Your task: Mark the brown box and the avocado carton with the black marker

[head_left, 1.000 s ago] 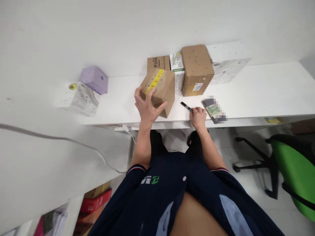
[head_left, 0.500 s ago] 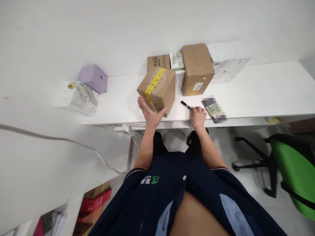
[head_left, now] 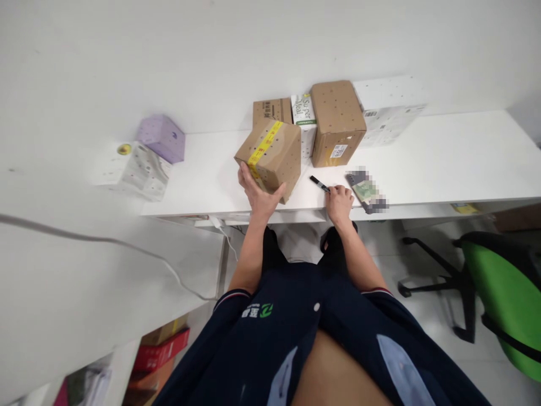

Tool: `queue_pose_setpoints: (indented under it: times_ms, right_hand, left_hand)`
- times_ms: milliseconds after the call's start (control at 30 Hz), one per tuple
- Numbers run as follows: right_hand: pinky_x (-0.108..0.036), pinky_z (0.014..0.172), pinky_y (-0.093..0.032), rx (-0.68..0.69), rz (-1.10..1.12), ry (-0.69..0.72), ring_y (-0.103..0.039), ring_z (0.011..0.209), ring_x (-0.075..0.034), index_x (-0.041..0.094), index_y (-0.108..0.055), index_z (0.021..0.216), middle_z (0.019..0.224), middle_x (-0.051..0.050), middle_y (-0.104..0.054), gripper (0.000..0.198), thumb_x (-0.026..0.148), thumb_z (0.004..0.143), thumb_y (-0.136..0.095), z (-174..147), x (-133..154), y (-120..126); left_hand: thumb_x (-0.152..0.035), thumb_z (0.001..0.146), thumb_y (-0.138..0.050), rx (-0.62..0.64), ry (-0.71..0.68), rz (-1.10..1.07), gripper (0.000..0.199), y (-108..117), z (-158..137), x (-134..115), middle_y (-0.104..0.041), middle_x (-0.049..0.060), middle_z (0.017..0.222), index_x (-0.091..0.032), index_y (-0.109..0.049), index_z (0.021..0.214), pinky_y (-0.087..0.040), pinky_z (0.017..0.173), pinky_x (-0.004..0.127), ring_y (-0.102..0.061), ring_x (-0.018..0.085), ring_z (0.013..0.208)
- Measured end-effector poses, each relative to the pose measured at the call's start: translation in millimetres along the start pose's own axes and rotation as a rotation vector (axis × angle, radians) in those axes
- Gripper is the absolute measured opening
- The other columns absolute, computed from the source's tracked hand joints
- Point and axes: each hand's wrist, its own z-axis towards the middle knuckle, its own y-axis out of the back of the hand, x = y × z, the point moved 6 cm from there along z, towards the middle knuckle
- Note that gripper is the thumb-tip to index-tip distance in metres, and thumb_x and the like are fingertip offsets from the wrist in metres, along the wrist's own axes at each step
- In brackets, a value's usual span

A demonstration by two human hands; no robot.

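Best to steady the yellow-taped box (head_left: 276, 156) between widely spread thumb and fingers of the left hand (head_left: 261, 198), holding the black marker (head_left: 319, 183) in curled fingers of the right hand (head_left: 340, 204).

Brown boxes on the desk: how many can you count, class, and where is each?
3: the taped box in the left hand, the small box partly hidden behind it, and the large box to the right, beside the Super Meal box. Others may be hidden.

Large brown carton (head_left: 337, 115): 1 white label (head_left: 338, 151), digits unclear. White box (head_left: 308, 139) just left of carton: "Super Meal". Taped carton (head_left: 282, 151) farther left: yellow tape (head_left: 266, 148), characters illegible. Shirt (head_left: 291, 332) on carton's near side: logo (head_left: 257, 310), characters unclear.
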Motion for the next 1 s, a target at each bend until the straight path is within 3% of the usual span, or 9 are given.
queue_pose_setpoints:
  times_ms: [133, 367, 433, 500, 600, 700, 833, 933, 1000]
  right_hand:
    - [-0.046, 0.089, -0.036, 0.036, -0.011, -0.023, -0.045, 0.115, -0.035, 0.017, -0.067, 0.125, 0.132, -0.017, -0.06, 0.037, 0.029, 0.099, -0.043, -0.8, 1.7, 1.6]
    - [-0.044, 0.091, -0.038, 0.092, -0.067, -0.014, -0.047, 0.118, -0.033, 0.019, -0.065, 0.126, 0.132, -0.017, -0.059, 0.037, 0.029, 0.1, -0.041, 0.6, 3.2, 7.3]
    - [-0.043, 0.092, -0.04, 0.101, -0.025, -0.026, -0.051, 0.117, -0.033, 0.018, -0.064, 0.127, 0.129, -0.017, -0.061, 0.038, 0.028, 0.1, -0.04, 3.3, -1.3, 11.0]
    - [-0.041, 0.092, -0.043, 0.073, 0.081, -0.044, -0.056, 0.113, -0.031, 0.015, -0.062, 0.128, 0.124, -0.018, -0.064, 0.039, 0.027, 0.1, -0.038, 6.8, -7.8, 16.6]
    - [-0.039, 0.091, -0.047, -0.031, 0.327, -0.044, -0.062, 0.106, -0.028, 0.014, -0.06, 0.126, 0.116, -0.017, -0.068, 0.038, 0.027, 0.097, -0.038, 10.9, -15.5, 26.8]
    - [-0.032, 0.075, -0.05, -0.103, 0.667, -0.088, -0.064, 0.079, -0.019, 0.017, -0.059, 0.115, 0.095, -0.008, -0.07, 0.03, 0.032, 0.094, -0.044, 11.0, -17.5, 33.7]
    - [-0.019, 0.046, -0.036, -0.063, 1.314, -0.278, -0.047, 0.048, -0.007, 0.023, -0.051, 0.096, 0.072, 0.006, -0.06, 0.023, 0.041, 0.084, -0.059, 7.2, -9.3, 37.4]
    - [-0.015, 0.038, -0.023, 0.064, 1.724, -0.428, -0.035, 0.041, -0.004, 0.023, -0.048, 0.086, 0.058, 0.011, -0.047, 0.03, 0.038, 0.074, -0.071, 5.4, 1.7, 44.4]
    - [-0.015, 0.037, -0.025, 0.145, 1.883, -0.455, -0.032, 0.04, -0.003, 0.022, -0.05, 0.082, 0.054, 0.012, -0.039, 0.028, 0.035, 0.072, -0.072, 6.7, 8.6, 55.5]
  left_hand:
    - [-0.052, 0.061, -0.086, 0.047, -0.058, -0.051, 0.129, 5.5, 0.5, 5.6, -0.012, 0.015, 0.165, -0.031, -0.004, 0.158, -0.022, 0.124, 0.054, -0.015, 0.035, 0.154]
    - [-0.065, 0.071, -0.074, 0.307, -0.15, -0.15, 0.119, 24.8, 21.0, 19.9, -0.009, 0.014, 0.167, -0.032, 0.001, 0.158, -0.027, 0.121, 0.049, -0.023, 0.033, 0.152]
    - [-0.061, 0.076, -0.069, 0.289, -0.157, -0.095, 0.111, 35.7, 26.2, 19.7, -0.013, 0.014, 0.167, -0.031, 0.0, 0.158, -0.03, 0.12, 0.047, -0.026, 0.032, 0.151]
    - [-0.053, 0.08, -0.065, 0.174, -0.173, 0.002, 0.099, 49.0, 27.7, 14.2, -0.023, 0.015, 0.162, -0.027, -0.009, 0.157, -0.032, 0.119, 0.046, -0.028, 0.031, 0.15]
    - [-0.041, 0.082, -0.056, -0.061, -0.259, 0.117, 0.071, 63.4, 20.6, -6.3, -0.045, 0.016, 0.145, -0.02, -0.038, 0.147, -0.035, 0.116, 0.05, -0.039, 0.032, 0.142]
    - [-0.036, 0.084, -0.05, -0.16, -0.349, 0.18, 0.046, 57.8, 11.9, -30.8, -0.059, 0.016, 0.124, -0.018, -0.06, 0.124, -0.037, 0.112, 0.054, -0.051, 0.032, 0.127]
    - [-0.041, 0.089, -0.046, -0.047, -0.338, 0.262, 0.041, 30.5, 16.1, -52.8, -0.065, 0.015, 0.116, -0.017, -0.067, 0.116, -0.036, 0.111, 0.053, -0.054, 0.031, 0.123]
    - [-0.049, 0.092, -0.046, 0.04, -0.279, 0.333, 0.049, 15.5, 22.4, -62.0, -0.065, 0.016, 0.123, -0.017, -0.065, 0.124, -0.033, 0.112, 0.051, -0.052, 0.032, 0.126]
    - [-0.054, 0.092, -0.047, 0.073, -0.25, 0.37, 0.052, 10.1, 23.8, -66.0, -0.064, 0.017, 0.125, -0.018, -0.066, 0.125, -0.03, 0.113, 0.051, -0.05, 0.033, 0.126]
